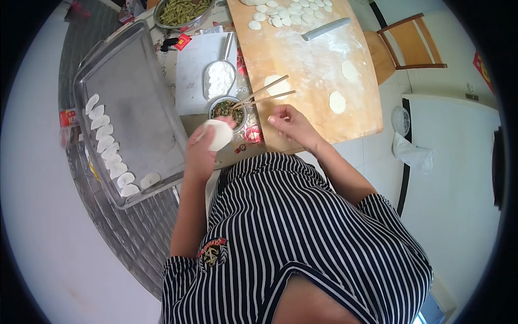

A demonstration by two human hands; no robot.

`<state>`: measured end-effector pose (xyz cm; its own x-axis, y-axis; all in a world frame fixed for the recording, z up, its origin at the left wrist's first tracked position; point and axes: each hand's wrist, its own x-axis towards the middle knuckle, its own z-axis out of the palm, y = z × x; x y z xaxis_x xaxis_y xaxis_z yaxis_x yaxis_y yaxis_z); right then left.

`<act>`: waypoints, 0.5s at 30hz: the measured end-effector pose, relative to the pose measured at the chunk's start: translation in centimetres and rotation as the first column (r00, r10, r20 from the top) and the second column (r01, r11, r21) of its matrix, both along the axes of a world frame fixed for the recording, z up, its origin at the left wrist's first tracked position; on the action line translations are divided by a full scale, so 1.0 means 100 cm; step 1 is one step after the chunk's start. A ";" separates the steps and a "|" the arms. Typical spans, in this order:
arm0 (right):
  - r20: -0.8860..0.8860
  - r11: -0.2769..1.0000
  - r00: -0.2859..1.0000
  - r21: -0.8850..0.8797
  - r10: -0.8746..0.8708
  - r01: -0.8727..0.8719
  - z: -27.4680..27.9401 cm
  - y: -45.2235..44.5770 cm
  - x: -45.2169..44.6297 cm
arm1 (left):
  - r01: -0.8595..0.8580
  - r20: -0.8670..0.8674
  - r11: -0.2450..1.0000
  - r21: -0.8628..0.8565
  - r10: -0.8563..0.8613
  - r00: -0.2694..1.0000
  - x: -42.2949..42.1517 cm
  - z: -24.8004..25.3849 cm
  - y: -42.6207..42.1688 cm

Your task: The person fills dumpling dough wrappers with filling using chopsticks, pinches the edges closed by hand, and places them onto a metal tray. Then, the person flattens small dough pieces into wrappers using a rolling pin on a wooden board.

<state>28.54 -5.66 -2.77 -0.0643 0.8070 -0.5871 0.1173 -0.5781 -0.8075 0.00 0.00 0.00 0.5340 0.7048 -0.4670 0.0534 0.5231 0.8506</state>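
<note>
A round, pale dumpling wrapper [220,135] lies across the fingers of my left hand [200,154], which grips it near the bowl. Just beyond it stands a bowl of chopped filling [227,109], with a pair of chopsticks [268,96] leaning out over its right rim. My right hand [291,127] is above the near edge of the wooden board [310,65], below the chopsticks and apart from them. Its fingers are loosely bent, with nothing visible in them. Another wrapper [277,86] lies on the board, partly behind the chopsticks.
Left, a large tray [143,102] holds a row of folded dumplings [104,130]. A handled container of white flour [219,79] stands behind the bowl. On the board are a rolling pin [326,29], several dough pieces [291,13] and wrappers [337,102]. Green pods fill a metal bowl [162,24].
</note>
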 end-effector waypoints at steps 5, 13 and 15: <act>-0.203 0.963 0.959 0.142 -0.198 0.229 -0.018 0.048 -0.016 | -0.573 0.253 0.740 -0.353 0.665 0.703 -0.037 -0.007 -0.010; 0.000 0.964 0.998 0.257 -0.065 0.063 0.010 0.072 -0.038 | -0.646 0.300 0.662 -0.380 0.749 0.591 -0.060 -0.008 -0.017; 0.050 0.960 0.997 0.276 -0.058 0.042 0.025 0.062 -0.031 | -0.651 0.320 0.648 -0.396 0.761 0.564 -0.063 -0.012 -0.018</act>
